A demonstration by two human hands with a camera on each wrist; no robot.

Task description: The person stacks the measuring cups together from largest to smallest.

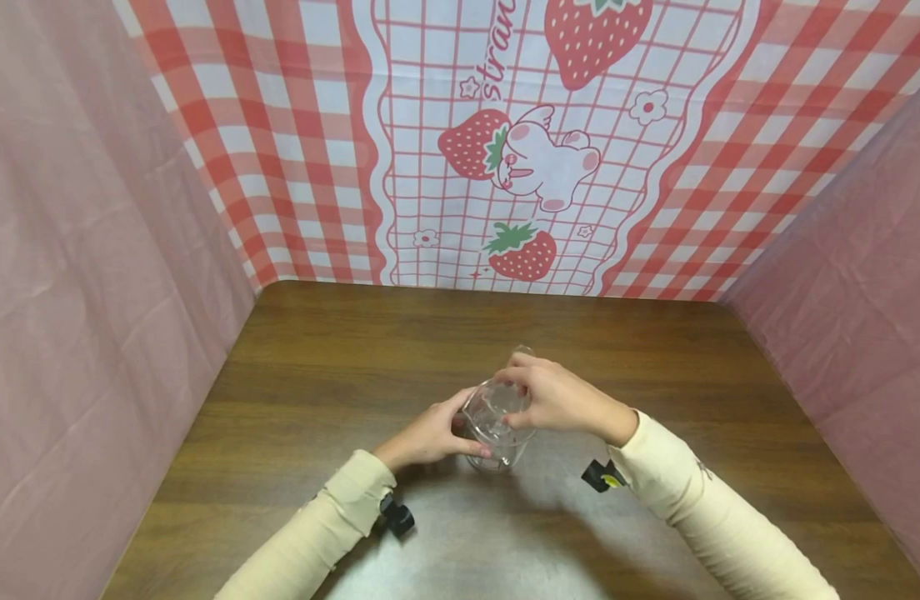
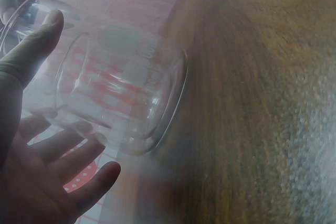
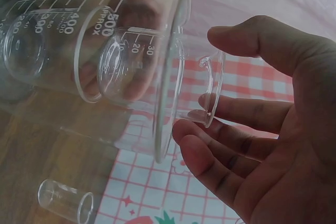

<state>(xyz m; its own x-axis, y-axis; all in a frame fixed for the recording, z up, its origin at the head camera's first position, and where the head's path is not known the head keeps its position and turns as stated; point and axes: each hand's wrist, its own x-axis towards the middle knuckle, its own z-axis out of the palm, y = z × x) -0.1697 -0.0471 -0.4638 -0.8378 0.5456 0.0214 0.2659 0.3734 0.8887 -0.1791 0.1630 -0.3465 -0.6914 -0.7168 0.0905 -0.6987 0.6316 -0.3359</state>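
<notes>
A large clear glass beaker [image 3: 63, 95], marked up to 500, stands on the table in the head view, between both hands. My left hand [image 1: 430, 433] holds its side, thumb on the near side and fingers around the far side. Inside it sits a second, smaller beaker, whose rim [image 3: 86, 56] shows through the glass. With thumb and fingertips my right hand [image 1: 557, 396] pinches the rim of a small beaker [image 3: 197, 85] with marks of 20 and 30. That small beaker's lower part is inside the large beaker's mouth; its rim sticks out.
Another small glass vessel [image 3: 65, 201] stands farther back on the brown wooden table [image 1: 340, 350], partly behind my right hand in the head view. A strawberry-print cloth [image 1: 520, 192] hangs behind the table. Pink curtains [image 1: 92, 250] enclose both sides.
</notes>
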